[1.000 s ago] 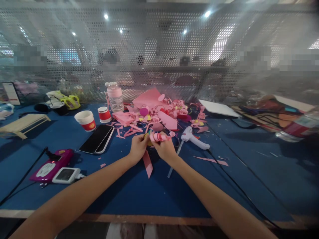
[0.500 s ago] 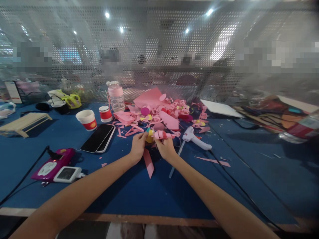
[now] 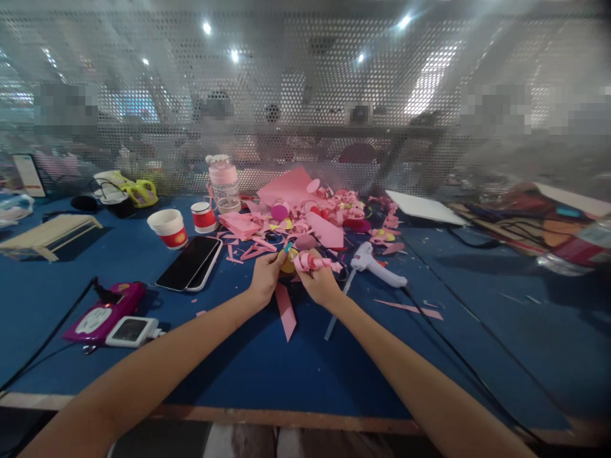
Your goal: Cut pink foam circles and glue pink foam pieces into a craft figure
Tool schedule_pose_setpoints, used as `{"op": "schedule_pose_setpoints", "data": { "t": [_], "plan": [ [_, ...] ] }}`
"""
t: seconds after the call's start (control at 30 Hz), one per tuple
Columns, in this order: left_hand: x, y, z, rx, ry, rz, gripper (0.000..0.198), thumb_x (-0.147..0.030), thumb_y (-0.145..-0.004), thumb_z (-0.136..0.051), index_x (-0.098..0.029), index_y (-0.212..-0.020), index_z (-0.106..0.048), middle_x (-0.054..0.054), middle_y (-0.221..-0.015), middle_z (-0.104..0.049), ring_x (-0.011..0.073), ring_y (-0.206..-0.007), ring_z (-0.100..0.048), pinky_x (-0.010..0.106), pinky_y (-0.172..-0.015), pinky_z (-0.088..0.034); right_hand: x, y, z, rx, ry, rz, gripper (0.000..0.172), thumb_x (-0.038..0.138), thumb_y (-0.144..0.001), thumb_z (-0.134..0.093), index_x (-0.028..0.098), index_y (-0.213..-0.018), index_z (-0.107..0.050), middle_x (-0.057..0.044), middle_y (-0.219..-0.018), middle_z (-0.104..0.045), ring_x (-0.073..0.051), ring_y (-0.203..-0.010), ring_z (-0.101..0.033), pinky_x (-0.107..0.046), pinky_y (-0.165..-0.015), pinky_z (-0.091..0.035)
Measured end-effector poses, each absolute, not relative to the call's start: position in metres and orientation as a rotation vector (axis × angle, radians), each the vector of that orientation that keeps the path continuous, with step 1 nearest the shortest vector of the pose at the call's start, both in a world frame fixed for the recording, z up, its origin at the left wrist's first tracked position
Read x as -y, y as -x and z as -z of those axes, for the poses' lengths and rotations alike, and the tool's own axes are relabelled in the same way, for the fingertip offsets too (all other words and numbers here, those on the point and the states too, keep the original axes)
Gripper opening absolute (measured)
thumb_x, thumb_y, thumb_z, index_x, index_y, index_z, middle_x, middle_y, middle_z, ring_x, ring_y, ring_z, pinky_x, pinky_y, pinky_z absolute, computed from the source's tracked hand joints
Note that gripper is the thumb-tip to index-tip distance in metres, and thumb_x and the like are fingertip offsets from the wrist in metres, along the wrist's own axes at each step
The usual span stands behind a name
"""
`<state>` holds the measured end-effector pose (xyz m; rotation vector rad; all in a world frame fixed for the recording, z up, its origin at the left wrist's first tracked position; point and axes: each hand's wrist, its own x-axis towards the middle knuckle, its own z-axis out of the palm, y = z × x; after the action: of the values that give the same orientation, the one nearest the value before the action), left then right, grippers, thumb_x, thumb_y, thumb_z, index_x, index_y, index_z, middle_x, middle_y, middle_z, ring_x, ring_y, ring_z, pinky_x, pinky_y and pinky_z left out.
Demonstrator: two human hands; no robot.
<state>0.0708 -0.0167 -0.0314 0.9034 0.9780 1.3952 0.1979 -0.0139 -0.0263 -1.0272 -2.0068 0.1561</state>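
Both hands meet low over the table, in front of the heap of pink paper scraps [image 3: 305, 191]. My left hand [image 3: 265, 278] is closed in a pinch; a small teal piece [image 3: 288, 247] shows at its fingertips, its kind too small to tell. In my right hand [image 3: 319, 285] is a curled pink paper piece [image 3: 310, 261] with a red part inside the roll. Between the hands sits a yellow disc [image 3: 288, 263]; I cannot tell which hand supports it. A pink paper strip [image 3: 286, 312] lies below them. The fingers hide part of these pieces.
A white hot glue gun [image 3: 375, 264] with its cord lies to the right. On the left are phones [image 3: 184, 267], a paper cup stack [image 3: 167, 228], a red cup [image 3: 203, 217] and a purple power strip [image 3: 102, 313]. A bottle [image 3: 223, 184] stands before the mesh screen [image 3: 305, 140].
The teal piece at my left fingertips has shifted slightly up and right. The pink curl in my right hand has turned a little. The whole view has moved slightly.
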Motion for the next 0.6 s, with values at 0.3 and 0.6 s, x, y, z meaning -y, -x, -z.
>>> {"op": "schedule_pose_setpoints", "data": {
  "t": [0.3, 0.6],
  "plan": [
    [0.019, -0.072, 0.026, -0.949, -0.844, -1.416, 0.044, -0.052, -0.051, -0.073, -0.011, -0.067, -0.065, 0.000, -0.059, -0.061, 0.0115, -0.054, -0.056, 0.025, -0.052, -0.049, 0.012, -0.201, 0.027, 2.015, 0.905, -0.162, 0.027, 0.024, -0.084, -0.039, 0.022, -0.060, -0.026, -0.001, -0.067, -0.040, -0.016, -0.067, -0.045, -0.030, -0.066, -0.042],
    [0.018, -0.072, 0.027, -0.945, -0.801, -1.458, 0.044, -0.051, -0.053, -0.072, -0.011, -0.070, -0.065, 0.001, -0.062, -0.064, 0.0114, -0.055, -0.058, 0.025, -0.055, -0.050, 0.013, -0.204, 0.016, 2.056, 0.831, -0.282, 0.028, 0.022, -0.082, -0.041, 0.023, -0.060, -0.025, -0.001, -0.065, -0.043, -0.016, -0.067, -0.045, -0.033, -0.068, -0.042]
  ]
}}
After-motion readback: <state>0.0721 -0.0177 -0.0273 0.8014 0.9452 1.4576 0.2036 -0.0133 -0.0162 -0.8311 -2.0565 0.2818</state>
